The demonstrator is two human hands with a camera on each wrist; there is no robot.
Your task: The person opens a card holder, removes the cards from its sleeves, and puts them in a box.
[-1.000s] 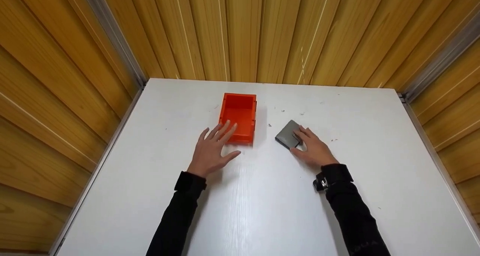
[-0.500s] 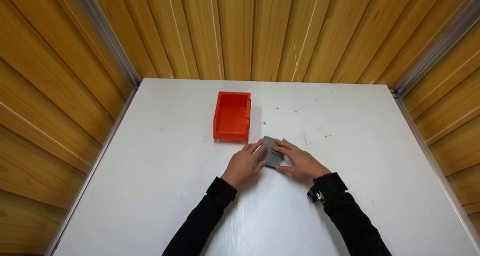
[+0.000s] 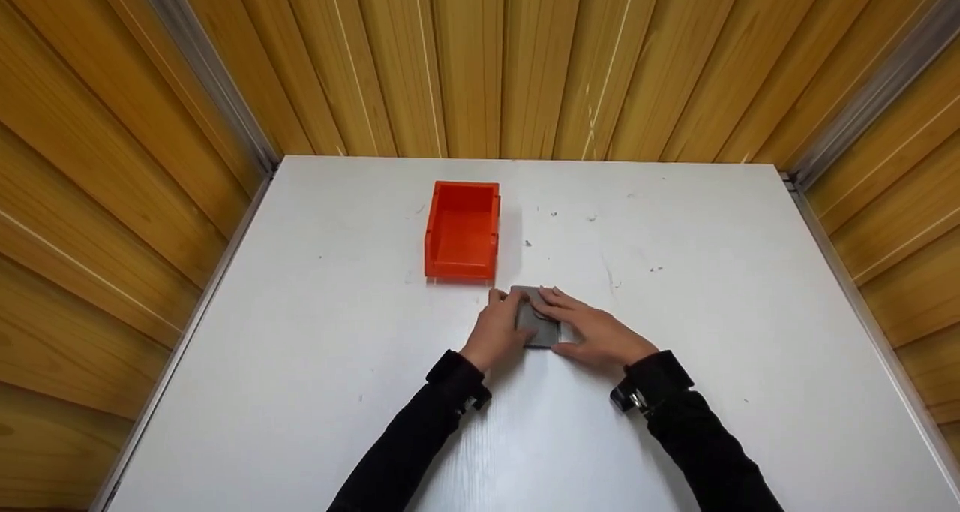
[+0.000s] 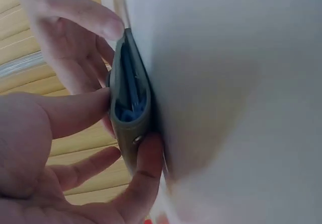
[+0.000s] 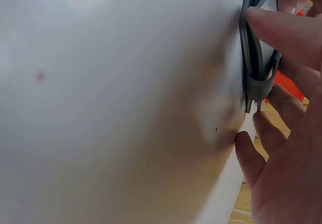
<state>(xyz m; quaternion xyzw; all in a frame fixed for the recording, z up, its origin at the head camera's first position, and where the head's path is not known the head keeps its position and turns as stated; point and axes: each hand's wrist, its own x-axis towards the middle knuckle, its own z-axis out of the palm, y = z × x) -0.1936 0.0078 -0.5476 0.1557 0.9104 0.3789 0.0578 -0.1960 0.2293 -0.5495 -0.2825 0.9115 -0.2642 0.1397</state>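
Observation:
A small grey folding wallet point(image 3: 543, 335) rests on the white table between both hands, just in front of the red bin. My left hand point(image 3: 493, 333) pinches its folded spine, thumb on top and a finger underneath, as the left wrist view shows. Blue contents show inside the wallet point(image 4: 127, 133) at its near edge. On the opposite side, my right hand point(image 3: 602, 335) holds the wallet, its thumb at the near edge and fingers by the closing strap point(image 5: 260, 89). The strap still spans the wallet's opening side in the right wrist view.
An open red plastic bin point(image 3: 460, 269) stands on the white table point(image 3: 330, 332) beyond the hands, slightly left. Wood-patterned panels point(image 3: 480, 61) rise behind and at both sides of the table. Small dark marks dot the tabletop near the bin.
The right hand has brought the wallet left and nearer, turning it straighter. My left hand has moved from beside the bin to the wallet and taken hold of its spine.

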